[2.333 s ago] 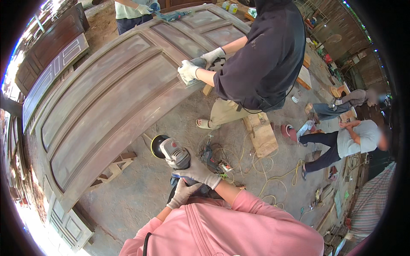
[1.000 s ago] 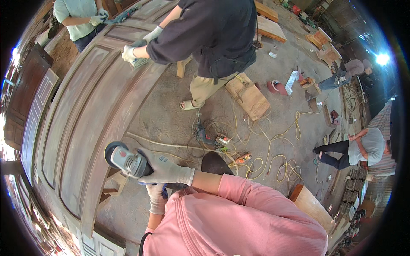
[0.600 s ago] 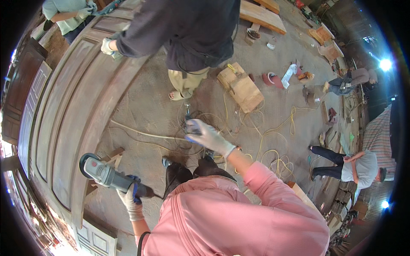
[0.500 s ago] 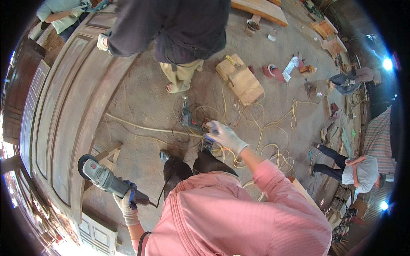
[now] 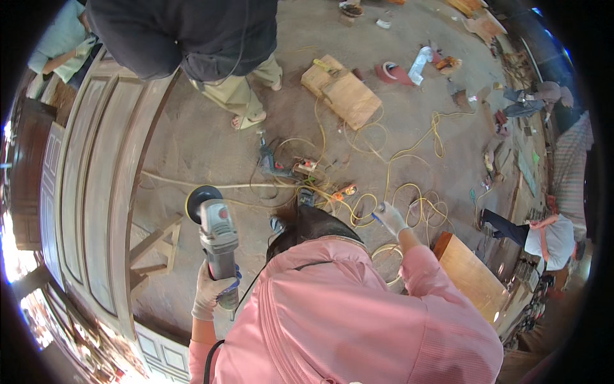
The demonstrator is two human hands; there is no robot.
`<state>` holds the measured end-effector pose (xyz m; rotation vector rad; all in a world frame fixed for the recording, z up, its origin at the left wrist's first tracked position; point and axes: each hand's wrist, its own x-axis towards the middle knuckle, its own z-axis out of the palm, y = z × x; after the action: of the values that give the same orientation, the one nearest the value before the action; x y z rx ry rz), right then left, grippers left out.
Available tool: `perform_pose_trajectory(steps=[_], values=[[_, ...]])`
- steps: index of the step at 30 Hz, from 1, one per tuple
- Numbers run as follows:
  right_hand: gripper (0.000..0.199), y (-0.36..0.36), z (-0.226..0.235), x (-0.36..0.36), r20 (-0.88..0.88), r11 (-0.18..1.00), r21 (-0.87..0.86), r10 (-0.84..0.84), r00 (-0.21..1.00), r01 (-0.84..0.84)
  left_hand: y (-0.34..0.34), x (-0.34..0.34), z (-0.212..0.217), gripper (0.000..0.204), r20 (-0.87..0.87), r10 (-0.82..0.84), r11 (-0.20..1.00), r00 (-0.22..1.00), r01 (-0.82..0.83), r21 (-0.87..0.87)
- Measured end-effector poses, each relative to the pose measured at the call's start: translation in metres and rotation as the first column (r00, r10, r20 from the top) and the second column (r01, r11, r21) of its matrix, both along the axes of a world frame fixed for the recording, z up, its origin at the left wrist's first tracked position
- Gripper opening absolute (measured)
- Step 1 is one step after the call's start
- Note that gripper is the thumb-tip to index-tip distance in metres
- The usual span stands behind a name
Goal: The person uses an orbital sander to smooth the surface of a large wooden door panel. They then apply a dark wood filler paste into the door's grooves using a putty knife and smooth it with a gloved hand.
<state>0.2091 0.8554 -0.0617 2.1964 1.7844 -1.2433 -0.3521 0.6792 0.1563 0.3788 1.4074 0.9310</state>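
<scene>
My left hand (image 5: 216,289), in a white glove with blue on the fingers, is wrapped round the body of a grey angle grinder (image 5: 219,240). Its round disc (image 5: 202,201) points up and away from me, with a dark face and a yellowish edge. The grinder's black cord runs back from its rear end along my pink sleeve. My right hand (image 5: 391,221), gloved the same way, hangs apart from everything over the floor, close to the coils of a yellow cable (image 5: 419,211). Its fingers are loosely bent and apart, with nothing visible in them.
Left of me lies a large panelled wooden door (image 5: 105,173) beside a wooden trestle (image 5: 157,246). A power drill (image 5: 272,161), power strip (image 5: 307,165) and wooden block (image 5: 345,96) lie ahead. A person in dark clothing (image 5: 211,32) stands at the door's far end. A board (image 5: 470,275) is right.
The grinder has swung right and turned more upright in my left hand. My right hand has moved right, away from the power strip. The view has shifted; the person ahead has stepped.
</scene>
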Motion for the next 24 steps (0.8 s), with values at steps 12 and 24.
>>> perform_pose_trajectory(steps=[12, 24], values=[[0.029, -0.1, -0.03, -0.032, -0.465, 0.949, 0.0, -0.279, 0.841, 0.315, -0.001, 0.01, -0.01, 0.068, -0.06, -0.185, 0.972, 0.981, 0.192, 0.132], [0.035, 0.181, 0.123, -0.193, -0.657, 0.824, 0.477, 0.103, 0.747, 0.306, 0.019, 0.033, 0.003, 0.075, -0.094, -0.163, 0.955, 0.982, 0.181, 0.235]])
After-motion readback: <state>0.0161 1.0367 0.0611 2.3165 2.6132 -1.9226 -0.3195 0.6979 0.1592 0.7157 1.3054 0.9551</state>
